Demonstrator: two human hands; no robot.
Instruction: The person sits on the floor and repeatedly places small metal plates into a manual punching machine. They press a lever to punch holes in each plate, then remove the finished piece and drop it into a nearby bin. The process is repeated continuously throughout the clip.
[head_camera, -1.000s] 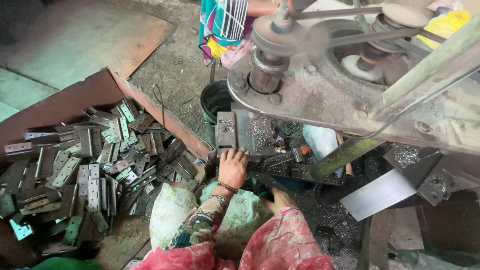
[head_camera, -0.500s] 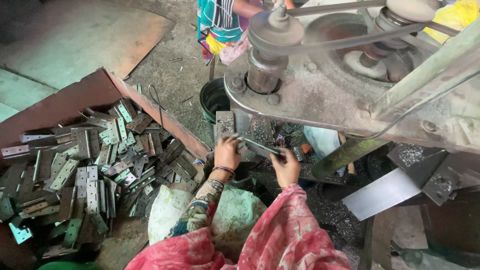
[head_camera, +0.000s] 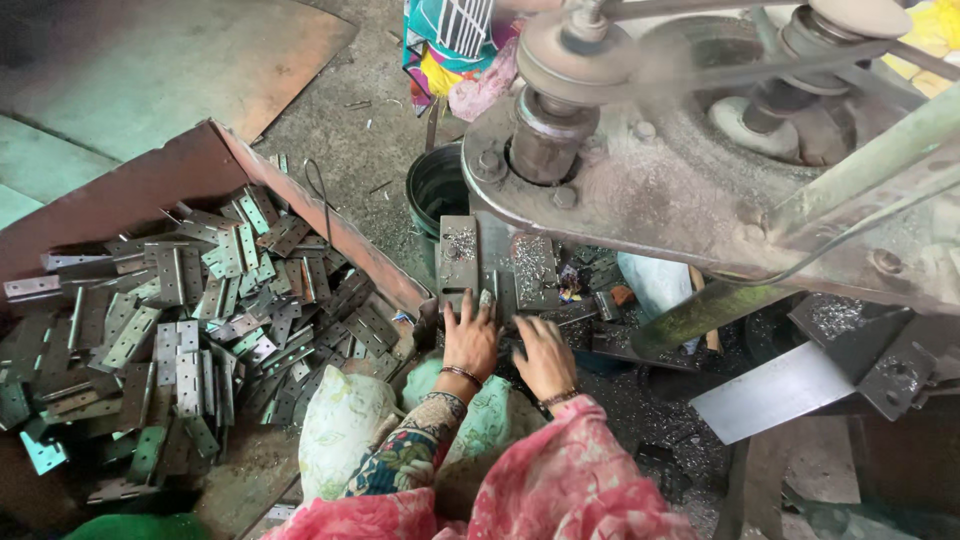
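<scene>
My left hand (head_camera: 470, 338) lies fingers-forward on the machine's work bed (head_camera: 535, 270), right below the drill spindle (head_camera: 545, 140). My right hand (head_camera: 545, 358) sits beside it, fingers curled down. Between the fingertips a flat grey metal hinge (head_camera: 497, 300) is pressed against the bed, mostly hidden by the fingers. Metal shavings cover the grey jig plate (head_camera: 458, 262) just ahead of my left hand. Patterned pink sleeves cover both forearms.
A rusty tray (head_camera: 330, 225) on the left holds a heap of several metal hinges (head_camera: 170, 330). A dark bucket (head_camera: 435, 185) stands behind the bed. Belt pulleys (head_camera: 580, 50) spin overhead. White-green sacks (head_camera: 345, 425) lie under my arms. Another person's bright clothing (head_camera: 450, 45) is at top.
Both hands rose to the bed with a hinge held between them, then came down and closer together, pressing it flat under the spindle.
</scene>
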